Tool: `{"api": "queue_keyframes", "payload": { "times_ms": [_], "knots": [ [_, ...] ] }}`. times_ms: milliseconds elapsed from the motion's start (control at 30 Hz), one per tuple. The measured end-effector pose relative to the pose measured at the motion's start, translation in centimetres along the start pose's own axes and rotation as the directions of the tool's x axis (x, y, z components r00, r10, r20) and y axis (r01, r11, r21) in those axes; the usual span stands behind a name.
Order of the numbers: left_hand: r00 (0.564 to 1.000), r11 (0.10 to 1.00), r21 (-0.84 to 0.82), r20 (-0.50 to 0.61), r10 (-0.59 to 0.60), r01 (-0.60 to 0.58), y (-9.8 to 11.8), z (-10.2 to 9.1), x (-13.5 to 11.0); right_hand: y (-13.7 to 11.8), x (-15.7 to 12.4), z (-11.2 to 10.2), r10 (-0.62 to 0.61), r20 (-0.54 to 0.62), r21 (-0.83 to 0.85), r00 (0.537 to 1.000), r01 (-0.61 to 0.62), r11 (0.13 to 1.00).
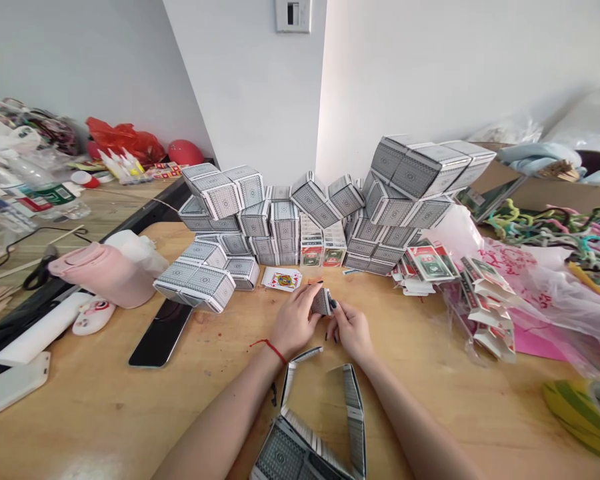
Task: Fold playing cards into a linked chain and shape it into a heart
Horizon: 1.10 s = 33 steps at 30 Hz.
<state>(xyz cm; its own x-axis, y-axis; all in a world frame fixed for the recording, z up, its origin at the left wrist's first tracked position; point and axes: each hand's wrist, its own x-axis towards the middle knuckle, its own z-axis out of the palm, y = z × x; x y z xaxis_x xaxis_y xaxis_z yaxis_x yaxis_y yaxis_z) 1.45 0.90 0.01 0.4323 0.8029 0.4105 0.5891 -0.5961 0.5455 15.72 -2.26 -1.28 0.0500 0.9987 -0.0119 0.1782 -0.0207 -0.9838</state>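
Note:
My left hand (pixel 297 317) is closed around a small stack of playing cards (pixel 322 302) with grey patterned backs, held low over the table. The fingertips of my right hand (pixel 349 328) pinch the right edge of the same stack. Just beyond lies a face-up court card (pixel 282 279) on the wood. Between my forearms stands a partly built frame of folded cards (pixel 356 417), open toward the far side, with a patterned panel at its near left. Further back, block-shaped boxes of patterned cards (pixel 285 223) are piled in stepped rows.
A black phone (pixel 161 333) lies under the left blocks, beside a pink bottle (pixel 105 273). Red and green card packets (pixel 433 261) and opened cartons (pixel 490 300) sit at right, near plastic bags. Yellow tape (pixel 580 413) lies at the right edge. A wall rises behind.

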Motion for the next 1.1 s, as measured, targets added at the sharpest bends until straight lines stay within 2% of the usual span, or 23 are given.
{"api": "queue_keyframes", "payload": {
  "times_ms": [133, 400, 833, 933, 1100],
  "knots": [
    [1.0, 0.999, 0.039, -0.028, 0.014, -0.012, -0.43, 0.1, -0.11, 0.09, -0.24, 0.3, -0.029, 0.067, 0.036, 0.997, 0.027, 0.999],
    [0.999, 0.996, 0.079, -0.04, 0.031, -0.028, -0.68, 0.32, -0.22, 0.63, -0.34, 0.57, -0.094, 0.075, -0.061, 0.993, 0.099, 0.993],
    [1.0, 0.996, 0.084, 0.0, 0.03, -0.03, -0.8, 0.44, -0.4, 0.27, -0.59, 0.49, -0.157, 0.098, -0.158, 0.983, 0.171, 0.972],
    [1.0, 0.998, 0.049, 0.007, 0.03, -0.03, -0.64, 0.31, -0.35, 0.36, -0.49, 0.46, -0.149, 0.095, -0.103, 0.984, 0.158, 0.982],
    [1.0, 0.991, -0.131, -0.003, -0.005, 0.005, -0.12, 0.22, -0.06, 0.18, 0.17, 0.14, -0.041, -0.009, 0.158, 0.999, 0.042, 0.987]
  ]
}}
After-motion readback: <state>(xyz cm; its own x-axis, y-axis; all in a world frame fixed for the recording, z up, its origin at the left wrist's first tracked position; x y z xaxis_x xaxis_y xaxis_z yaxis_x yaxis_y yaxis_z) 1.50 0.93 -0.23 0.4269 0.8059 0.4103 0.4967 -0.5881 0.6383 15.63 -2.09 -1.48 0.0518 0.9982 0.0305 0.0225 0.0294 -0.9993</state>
